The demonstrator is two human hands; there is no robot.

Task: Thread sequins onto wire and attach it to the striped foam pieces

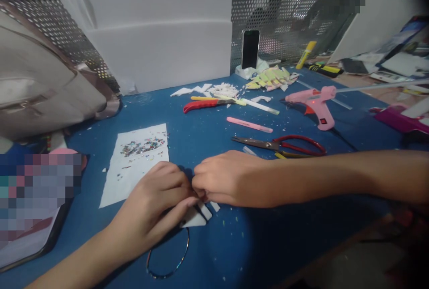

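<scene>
My left hand [159, 201] rests low over the blue table, its fingers curled and its thumb reaching toward the other hand. Against its fingertips, my right hand [228, 179] is closed in a pinch. Whatever the fingertips hold is hidden between the hands. Beneath them lie white strip-cut pieces [196, 217], partly covered. A thin, shiny dark loop [166, 276] comes out below my left hand and lies on the table. Just beyond my left hand is a white paper sheet [115, 186] with many small colourful bits [142, 146] heaped on it.
Behind my right hand lie red-handled pliers [261, 142], a pink pen [250, 124], a red-handled cutting tool [203, 104] and a pink glue gun [313, 101]. White scraps [223, 90], a phone [250, 49] and a white board [161, 52] stand farther back. A bag [50, 70] is left.
</scene>
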